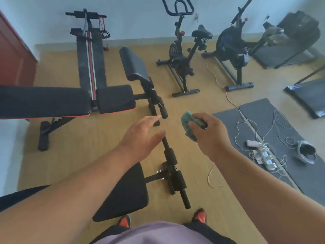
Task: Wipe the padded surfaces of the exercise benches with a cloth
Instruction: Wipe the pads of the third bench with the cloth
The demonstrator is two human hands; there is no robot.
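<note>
My right hand (209, 132) grips a bunched green cloth (189, 123) in the air above the wooden floor. My left hand (140, 136) is held out with relaxed, spread fingers and holds nothing. Below my left forearm is the black padded seat (128, 192) of the nearest bench, with its foam leg rollers (174, 171) to the right. A second bench with red-trimmed black pads (44, 101) stands at the left. Behind it a third bench shows an angled black backrest (134, 64). Neither hand touches a pad.
A sit-up board (90, 55) lies at the back left. Two exercise bikes (184, 55) stand at the back, treadmills at the far right. A dark mat (274, 120) on the right carries a power strip (263, 155), loose cables and a shoe (306, 152). My feet are at the bottom.
</note>
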